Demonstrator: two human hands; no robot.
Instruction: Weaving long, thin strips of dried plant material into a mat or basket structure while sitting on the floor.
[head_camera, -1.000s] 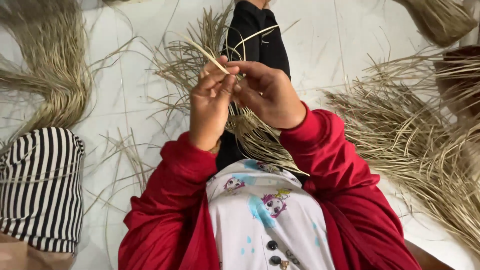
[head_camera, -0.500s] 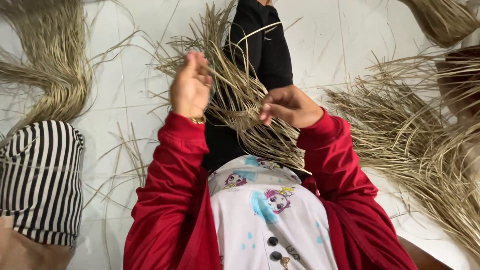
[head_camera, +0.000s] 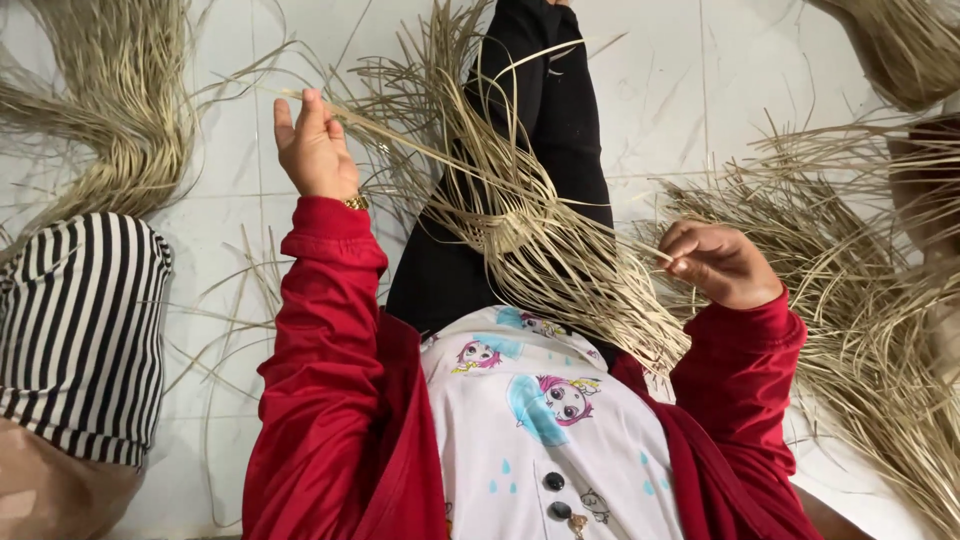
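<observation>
Two hands, both mine, both in red sleeves, held well apart over my lap. My left hand (head_camera: 313, 150) is raised, fingers pressed together around the end of a long pale straw strand (head_camera: 400, 128) that runs from it down into the woven piece. My right hand (head_camera: 718, 264) sits lower, thumb and fingertips pinched on another thin strand just beside the woven piece's loose ends. Between the hands: one small woven straw start (head_camera: 510, 225), a tight knot of plaiting with many free strands fanning out from it, lying across my black trouser leg (head_camera: 560, 110). A gold-coloured bracelet (head_camera: 357, 202) shows at my left wrist. Below: a white shirt with cartoon prints and dark buttons (head_camera: 545, 430) under my open red jacket (head_camera: 320, 390). Further out on the white tiled floor (head_camera: 690, 70): a curved bundle of dry straw (head_camera: 120, 110) at the upper left, a large heap of loose straw (head_camera: 860, 300) on the right. At the left edge, another person's black-and-white striped sleeve (head_camera: 80, 335).
</observation>
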